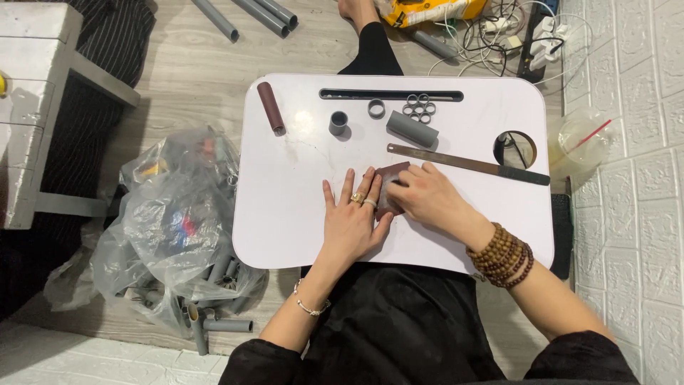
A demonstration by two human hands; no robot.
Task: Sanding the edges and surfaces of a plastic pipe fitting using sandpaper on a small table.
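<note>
Left hand (351, 217) flat, palm down, fingers spread and pointing away from the body, rings on two fingers, thin bracelet at wrist. Right hand (420, 196) just beside it, fingers curled inward toward the left fingertips, knuckles up, beaded bracelets stacked on the wrist. Both forearms bare, dark sleeves pushed up, elbows bent outward.
</note>
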